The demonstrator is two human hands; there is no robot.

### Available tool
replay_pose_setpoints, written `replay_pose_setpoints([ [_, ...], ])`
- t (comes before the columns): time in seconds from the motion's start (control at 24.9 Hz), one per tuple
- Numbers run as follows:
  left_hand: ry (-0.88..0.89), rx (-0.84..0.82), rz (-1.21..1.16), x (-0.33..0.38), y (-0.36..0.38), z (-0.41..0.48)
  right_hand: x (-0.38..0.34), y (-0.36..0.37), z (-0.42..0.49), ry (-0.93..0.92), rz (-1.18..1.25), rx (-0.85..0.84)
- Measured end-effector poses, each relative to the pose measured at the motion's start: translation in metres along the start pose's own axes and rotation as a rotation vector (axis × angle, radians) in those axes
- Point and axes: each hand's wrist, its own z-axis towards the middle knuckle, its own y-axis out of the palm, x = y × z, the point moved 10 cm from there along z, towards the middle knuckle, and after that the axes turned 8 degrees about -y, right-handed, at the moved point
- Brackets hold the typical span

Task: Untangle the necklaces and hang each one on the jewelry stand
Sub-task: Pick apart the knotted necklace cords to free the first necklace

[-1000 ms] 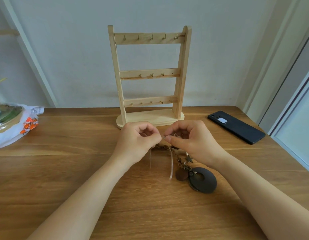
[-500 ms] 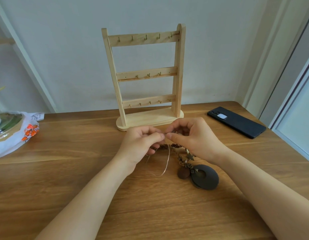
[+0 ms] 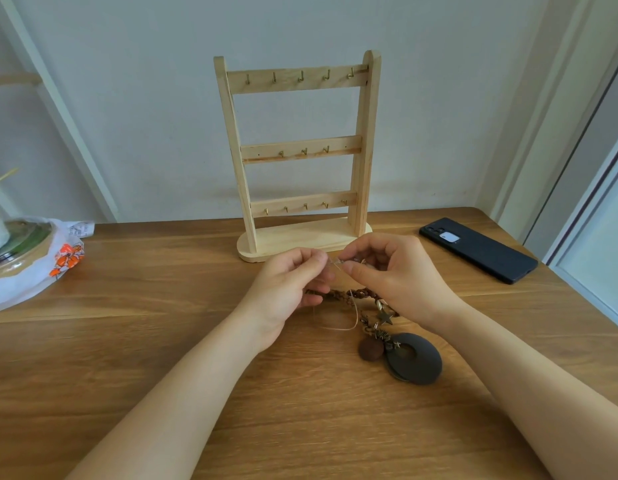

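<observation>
Both hands are up just in front of the pale wooden three-rail jewelry stand. The left hand and right hand each pinch, thumb against forefinger, the top of a thin pale-gold chain necklace, fingertips nearly touching. The fine loop hangs down from that pinch and crosses the brown braided cord necklace, which lies on the wooden table with its bronze star charm, round brown bead and dark flat disc pendant trailing under the right wrist. Whether the chain is threaded through the braid or merely draped over it I can't tell from here, and that's the danger: lift hard with the loop caught and the fine chain could cinch into a tighter knot, kink, or snap at a link. A snag could also drag the heavy pendant cluster along the table. If what's being worked between the fingertips is a clasp, it's too small to see, and a slip would drop the chain back onto the tangle. Every brass hook on the stand looks bare, so nothing is hung yet. A careless pull toward the stand could also knock that light frame over.
</observation>
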Motion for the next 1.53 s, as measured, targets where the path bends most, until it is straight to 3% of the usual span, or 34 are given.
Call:
replay_pose_setpoints([
  [0.12, 0.025, 0.018, 0.083, 0.001, -0.002, 0.000, -0.002, 0.000, -0.001, 0.004, -0.009, 0.004],
  [0.24, -0.010, -0.013, 0.019, 0.002, -0.001, 0.000, 0.001, -0.001, 0.000, 0.015, -0.014, 0.022],
  [0.4, -0.120, -0.299, -0.192, -0.001, 0.018, -0.005, 0.004, -0.002, 0.001, 0.017, -0.084, 0.034],
  [0.48, -0.108, -0.356, -0.295, 0.004, 0.020, -0.008, 0.008, -0.007, 0.001, 0.025, -0.157, 0.061],
  [0.56, -0.080, -0.206, -0.549, 0.009, -0.005, -0.002, 0.016, -0.020, 0.003, 0.069, -0.193, 0.118],
  [0.64, -0.052, 0.066, -0.798, 0.003, -0.043, 0.003, 0.021, -0.029, 0.004, 0.105, -0.186, 0.150],
  [0.76, -0.051, 0.353, -0.881, -0.012, -0.074, -0.002, 0.014, -0.022, 0.003, 0.077, -0.191, 0.085],
  [0.89, -0.068, 0.477, -0.805, -0.014, -0.080, -0.008, 0.009, -0.014, 0.002, 0.050, -0.193, 0.033],
  [1.05, -0.098, 0.765, -0.558, -0.013, -0.099, -0.026, 0.006, -0.014, 0.003, 0.033, -0.207, 0.041],
  [1.13, -0.039, 0.792, -0.495, -0.005, -0.101, -0.029, 0.002, -0.012, 0.003, 0.011, -0.226, 0.035],
  [1.25, 0.160, 0.675, -0.263, 0.022, -0.089, -0.028, -0.003, -0.009, 0.002, -0.014, -0.232, 0.023],
  [1.33, 0.291, 0.501, -0.041, 0.040, -0.064, -0.024, -0.006, -0.005, 0.001, -0.034, -0.234, 0.004],
  [1.45, 0.400, 0.247, 0.229, 0.046, -0.023, -0.020, -0.009, -0.002, 0.000, -0.066, -0.229, -0.003],
  [1.53, 0.473, 0.176, 0.411, 0.044, -0.007, -0.021, -0.009, -0.001, 0.000, -0.070, -0.195, 0.000],
])
